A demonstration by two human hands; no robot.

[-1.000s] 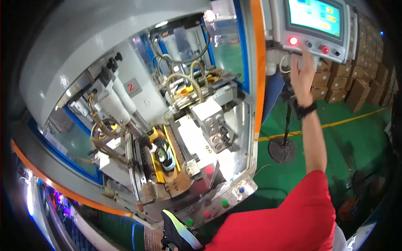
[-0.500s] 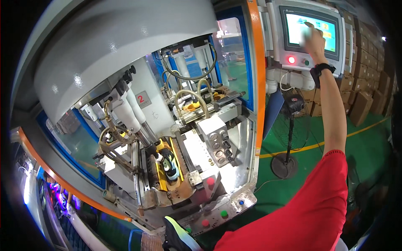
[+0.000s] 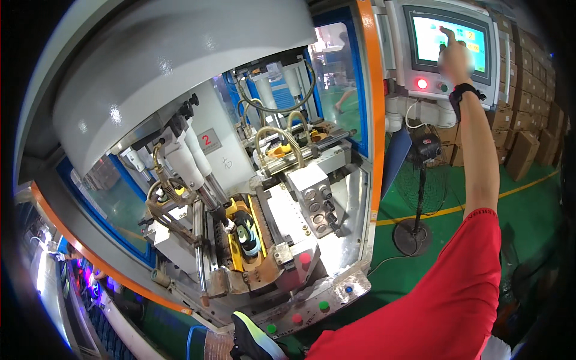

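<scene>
My right hand (image 3: 456,60) is raised to the touchscreen (image 3: 427,45) of a control panel at the upper right. Its index finger is stretched out at the upper part of the lit screen, and nothing is held in it. The hand is partly blurred, and a black band circles the wrist. My left hand is out of view. At the lower edge, a black shoe (image 3: 247,345) with a yellow-green to blue sole shows in part; what supports it is hidden. Another shoe (image 3: 246,234) sits inside the machine between yellow side pads (image 3: 261,225).
The grey machine (image 3: 180,60) has an orange frame edge (image 3: 373,120) and a front ledge with coloured buttons (image 3: 324,306). A standing fan (image 3: 420,186) is on the green floor beside it. Stacked cartons (image 3: 528,102) line the right. A conveyor (image 3: 84,300) runs at the lower left.
My right index finger has shifted slightly up and over the screen. The whole view has moved a little. The shoe in the machine stays in place.
</scene>
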